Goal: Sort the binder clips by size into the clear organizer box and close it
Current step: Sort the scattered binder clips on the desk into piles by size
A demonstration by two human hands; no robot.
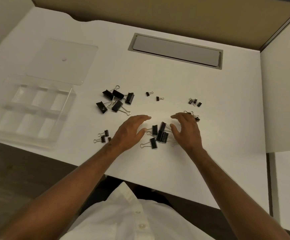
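Note:
Black binder clips lie scattered on the white desk. A pile of large clips (116, 101) sits left of centre. A cluster of medium clips (159, 134) lies between my hands. My left hand (128, 132) and my right hand (186, 129) hover on either side of that cluster, fingers spread, holding nothing. Small clips (103, 136) lie by my left wrist; two tiny clips (155, 96) sit farther back, and more small ones (195, 102) lie at the right. The clear organizer box (28, 116) stands open at the left, its compartments holding nothing, with the clear lid (62, 61) flat behind it.
A grey cable hatch (175, 51) is set into the desk at the back. A tan partition (158, 11) rises behind the desk and a white side panel (282, 101) stands at the right. The desk's front edge (175, 189) runs just before my body.

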